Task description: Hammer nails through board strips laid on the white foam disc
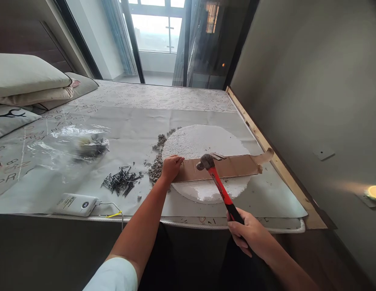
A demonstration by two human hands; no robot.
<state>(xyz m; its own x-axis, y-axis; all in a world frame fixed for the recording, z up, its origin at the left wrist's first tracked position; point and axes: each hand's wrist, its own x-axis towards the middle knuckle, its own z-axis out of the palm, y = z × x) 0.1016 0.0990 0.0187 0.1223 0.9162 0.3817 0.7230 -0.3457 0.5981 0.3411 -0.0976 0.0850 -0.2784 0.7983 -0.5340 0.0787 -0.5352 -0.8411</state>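
My right hand is wrapped around the black grip of a claw hammer with a red shaft. Its metal head is over the middle of a brown cardboard strip. At the strip's left end, my left hand is closed in a pinch; a thin piece at the fingertips looks like a nail, mostly hidden. The strip lies across a round white foam board with a rough, partly flaked surface. Grey gravel-like bits line the board's left edge. A pile of loose nails lies left of my left forearm.
A grey sheet covers much of the mattress. On it are a clear plastic bag with dark contents and a white power bank with a cable. Pillows stand at left. A wooden rail and wall border the right.
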